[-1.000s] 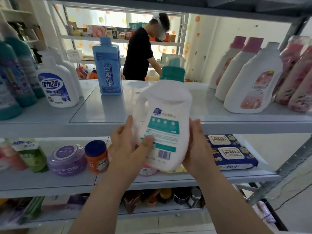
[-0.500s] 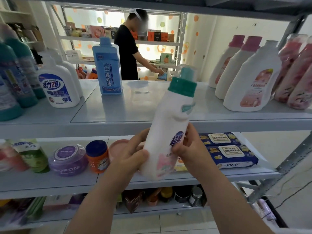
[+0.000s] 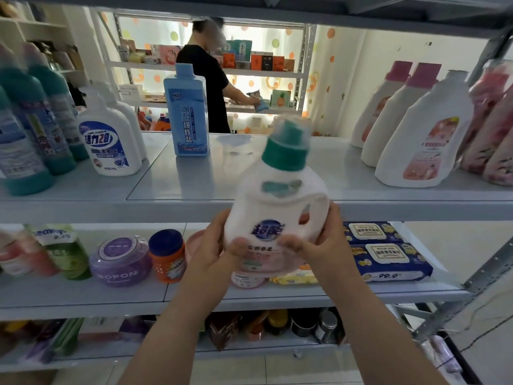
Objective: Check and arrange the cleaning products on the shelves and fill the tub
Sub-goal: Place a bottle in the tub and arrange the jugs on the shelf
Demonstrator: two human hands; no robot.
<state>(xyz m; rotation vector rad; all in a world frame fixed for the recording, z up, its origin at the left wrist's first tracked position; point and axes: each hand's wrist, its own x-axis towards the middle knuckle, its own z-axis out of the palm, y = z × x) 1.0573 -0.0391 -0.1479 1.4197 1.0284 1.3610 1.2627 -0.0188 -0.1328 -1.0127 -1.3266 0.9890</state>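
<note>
Turned since 0.5 s ago: white detergent bottle [image 3: 274, 215] now shows its front label, handle on the right, green cap tilted slightly right. Head view: left hand [image 3: 213, 251] and right hand [image 3: 319, 245] both grip the bottle's lower body, fingers curled round the sides, thumbs pressed on the front label. Bottle is held in the air before the upper shelf [image 3: 194, 187] edge, touching no shelf. Blue salt bottle [image 3: 188, 115] and white pump bottle [image 3: 108, 145] stand on that shelf at left, pink-capped bottles [image 3: 416, 129] at right. Wipes packs [image 3: 388, 259] lie on the shelf below, just right of the right hand.
</note>
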